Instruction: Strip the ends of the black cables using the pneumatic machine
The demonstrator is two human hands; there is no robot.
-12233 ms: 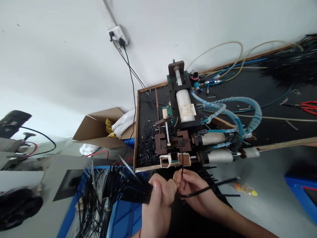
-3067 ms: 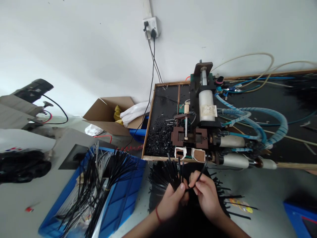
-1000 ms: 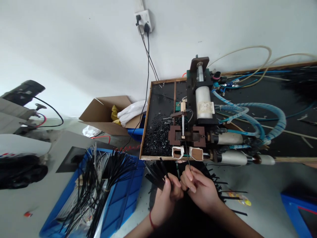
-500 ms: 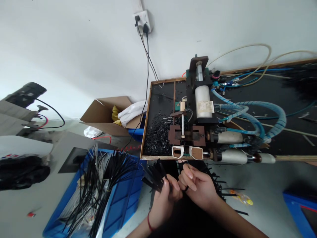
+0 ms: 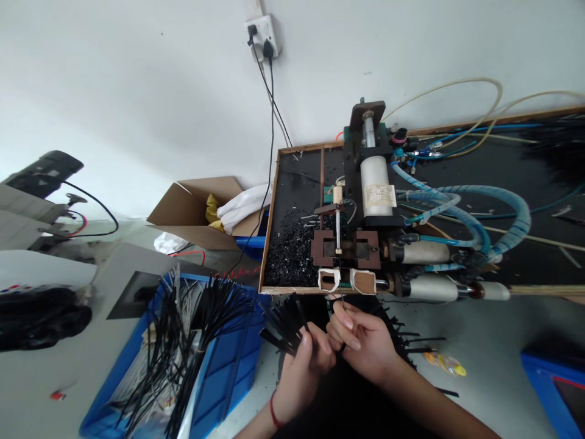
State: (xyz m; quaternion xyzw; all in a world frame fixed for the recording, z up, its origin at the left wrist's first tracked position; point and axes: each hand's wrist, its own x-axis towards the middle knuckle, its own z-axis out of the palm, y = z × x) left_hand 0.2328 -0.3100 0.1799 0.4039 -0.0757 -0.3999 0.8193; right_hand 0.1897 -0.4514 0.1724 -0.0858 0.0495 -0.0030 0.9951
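A bundle of short black cables (image 5: 282,323) fans out to the left from my left hand (image 5: 302,364), whose fingers are wrapped round it. Beside it, my right hand (image 5: 364,342) pinches a single thin black cable (image 5: 342,295) between thumb and forefinger. That cable points up between two taped pads at the front of a pneumatic wire-stripping machine (image 5: 377,183). Its upper end lies among the brown jaws (image 5: 365,251) and is hard to make out. Both hands are just below the bench's front edge, close together.
Small black offcuts (image 5: 290,253) cover the left part of the wood-edged bench (image 5: 297,177). Blue-wrapped hoses (image 5: 500,201) loop to the right. At lower left stands a blue crate (image 5: 228,378) with cable bundles. Behind it is an open cardboard box (image 5: 176,210). More black cables lie below my right hand.
My right hand has shifted very slightly left, and the cable in its pinch now shows more clearly between the pads. The left hand keeps its bundle, almost unmoved.
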